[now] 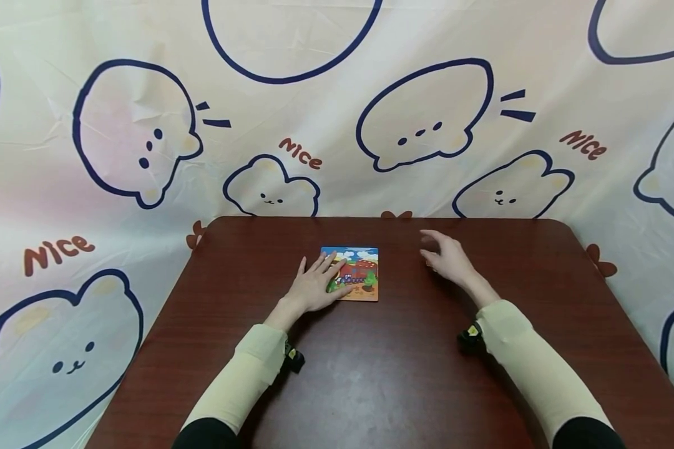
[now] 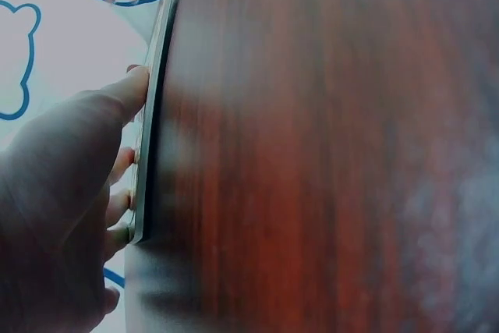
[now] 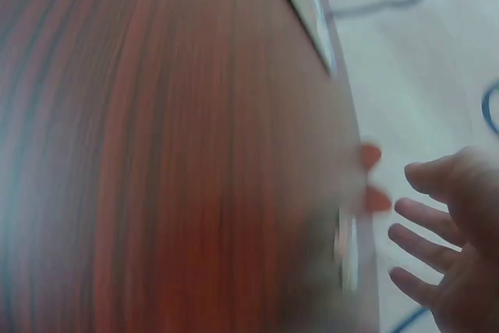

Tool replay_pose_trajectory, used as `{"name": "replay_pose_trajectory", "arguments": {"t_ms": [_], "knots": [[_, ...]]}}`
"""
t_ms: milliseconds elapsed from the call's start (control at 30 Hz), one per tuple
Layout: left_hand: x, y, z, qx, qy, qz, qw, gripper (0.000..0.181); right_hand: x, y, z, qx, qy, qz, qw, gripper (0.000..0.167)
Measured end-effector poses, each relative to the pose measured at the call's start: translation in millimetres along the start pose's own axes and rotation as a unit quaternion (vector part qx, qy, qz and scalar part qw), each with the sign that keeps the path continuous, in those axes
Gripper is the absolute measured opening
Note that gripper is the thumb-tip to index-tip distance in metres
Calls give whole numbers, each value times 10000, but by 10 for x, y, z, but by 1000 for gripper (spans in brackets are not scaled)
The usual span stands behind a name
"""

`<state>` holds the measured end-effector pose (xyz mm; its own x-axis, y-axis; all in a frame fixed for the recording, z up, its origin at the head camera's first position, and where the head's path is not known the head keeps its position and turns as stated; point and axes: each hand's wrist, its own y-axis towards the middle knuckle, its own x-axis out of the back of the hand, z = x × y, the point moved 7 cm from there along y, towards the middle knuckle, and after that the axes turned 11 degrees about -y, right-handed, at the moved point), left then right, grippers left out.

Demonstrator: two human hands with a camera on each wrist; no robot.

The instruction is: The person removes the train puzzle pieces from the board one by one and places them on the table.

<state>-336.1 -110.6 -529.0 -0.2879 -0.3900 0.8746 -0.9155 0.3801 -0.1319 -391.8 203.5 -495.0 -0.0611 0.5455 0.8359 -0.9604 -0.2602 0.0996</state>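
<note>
A thin, square picture board [image 1: 369, 272] lies flat near the far side of the table, printed with a red house, a green tree and a blue sky. My left hand [image 1: 313, 290] rests on its left part, fingers spread, covering some of the picture. In the left wrist view the board's edge [image 2: 150, 169] shows side-on, with the thumb and fingertips touching it. Right of the board, apart from it, my right hand [image 1: 454, 259] hovers with loosely bent fingers. The right wrist view shows no thing between those fingers. A blurred pale strip [image 3: 345, 251] appears near them; I cannot tell what it is.
The dark brown wooden table [image 1: 365, 374] stretches in front, with rounded far corners. Behind it hangs a pale curtain [image 1: 337, 112] with blue-outlined cartoon animals. Small black cameras [image 1: 470, 338] are strapped at both wrists over pale sleeves.
</note>
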Motion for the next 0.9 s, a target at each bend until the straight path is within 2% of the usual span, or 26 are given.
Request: {"name": "replay_pose_trajectory", "arguments": {"t_ms": [67, 200, 333, 633, 767, 900], "knots": [[3, 1, 7, 0, 21, -12, 10000, 82, -105, 71, 193, 72, 184, 136, 9997, 54], [1, 12, 27, 48, 103, -32, 9999, 84, -361, 207, 540, 348, 182, 414, 9984, 52], [-11, 26, 36, 93, 92, 7, 9999, 86, -562, 294, 758, 512, 267, 623, 9964, 49], [15, 12, 7, 138, 91, 14, 9999, 90, -787, 411, 1003, 618, 205, 920, 9936, 45], [32, 8, -13, 144, 106, 8, 9998, 92, -822, 433, 1043, 555, 139, 923, 9941, 43], [34, -2, -11, 167, 138, 17, 9998, 92, -836, 445, 1056, 382, 372, 939, 9941, 45]]}}
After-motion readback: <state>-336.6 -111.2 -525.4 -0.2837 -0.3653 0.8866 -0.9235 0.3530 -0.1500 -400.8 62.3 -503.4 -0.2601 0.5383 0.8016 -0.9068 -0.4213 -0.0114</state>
